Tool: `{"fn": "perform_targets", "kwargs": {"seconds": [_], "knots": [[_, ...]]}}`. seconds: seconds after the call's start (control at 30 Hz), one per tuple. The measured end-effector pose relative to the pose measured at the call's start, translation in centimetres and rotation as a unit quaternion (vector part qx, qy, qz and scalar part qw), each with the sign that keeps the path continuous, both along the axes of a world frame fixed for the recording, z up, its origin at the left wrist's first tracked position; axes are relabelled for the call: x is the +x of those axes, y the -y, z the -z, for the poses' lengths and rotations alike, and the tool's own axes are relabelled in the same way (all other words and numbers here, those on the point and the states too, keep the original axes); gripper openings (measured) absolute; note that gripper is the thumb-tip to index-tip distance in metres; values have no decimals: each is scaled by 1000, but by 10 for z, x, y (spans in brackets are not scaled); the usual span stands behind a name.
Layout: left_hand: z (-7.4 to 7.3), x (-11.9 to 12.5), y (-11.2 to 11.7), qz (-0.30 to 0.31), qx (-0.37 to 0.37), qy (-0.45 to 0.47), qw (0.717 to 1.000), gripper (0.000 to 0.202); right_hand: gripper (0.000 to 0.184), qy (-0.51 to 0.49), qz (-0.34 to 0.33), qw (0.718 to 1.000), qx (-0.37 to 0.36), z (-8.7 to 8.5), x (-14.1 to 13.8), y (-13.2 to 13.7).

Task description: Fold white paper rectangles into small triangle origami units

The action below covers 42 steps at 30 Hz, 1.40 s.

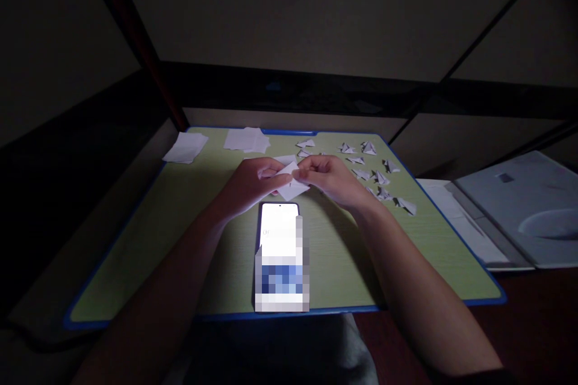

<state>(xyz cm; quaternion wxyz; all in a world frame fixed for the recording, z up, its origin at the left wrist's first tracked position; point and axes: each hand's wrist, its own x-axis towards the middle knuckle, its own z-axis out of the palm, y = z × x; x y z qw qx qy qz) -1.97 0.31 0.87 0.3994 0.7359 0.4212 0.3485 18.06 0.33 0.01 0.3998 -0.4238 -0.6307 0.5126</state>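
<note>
Between both hands, above the middle of the green table, is a small white sheet of paper (289, 190) that looks partly folded. My left hand (257, 183) pinches its left side, thumb on top. My right hand (332, 179) grips the upper right side with thumb and fingertips close to the left thumb. Just below the hands lies a phone (280, 234) with a bright screen, its lower part blurred out. Another white paper edge shows behind the fingers, mostly hidden. To the right of my right hand are several small folded paper figures (380, 177).
Two stacks of white paper, one at the far left corner (185, 148) and one at the back (247, 140), lie on the blue-edged green table (217, 283). A large pale box or lid (528, 210) stands right of the table. Dark wall panels rise behind.
</note>
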Motion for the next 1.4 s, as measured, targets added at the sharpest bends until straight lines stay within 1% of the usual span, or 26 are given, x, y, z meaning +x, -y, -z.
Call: {"fn": "perform_targets", "kwargs": {"seconds": [0.13,0.23,0.37,0.47,0.7,0.87,1.0,1.1,1.27,1.4], "knots": [[0,-1,-1,-5,-7,8,1000,24,26,-3,-21,1000,10,-2,1,0],[-1,1,0,-21,5,-10,1000,23,28,-12,-4,1000,8,-3,0,1],[1,5,2,-33,56,-52,997,24,33,-38,27,999,3,-5,-6,3],[2,7,2,-44,90,-72,992,24,34,-49,39,998,16,-6,-9,4],[-2,9,6,-10,68,-41,997,28,31,-52,57,995,60,-9,-9,6],[-5,10,9,-25,69,-35,997,25,25,-63,64,993,80,-7,-9,5],[-6,12,10,-22,56,-28,998,23,28,-71,77,991,81,-4,-9,4],[-6,12,10,-24,64,-32,997,24,30,-62,80,991,83,-4,-9,4],[-5,10,9,-21,71,-31,997,24,31,-58,75,992,80,-4,-9,4],[-3,9,7,-35,68,-24,997,22,32,-60,63,993,78,-4,-9,4]]}}
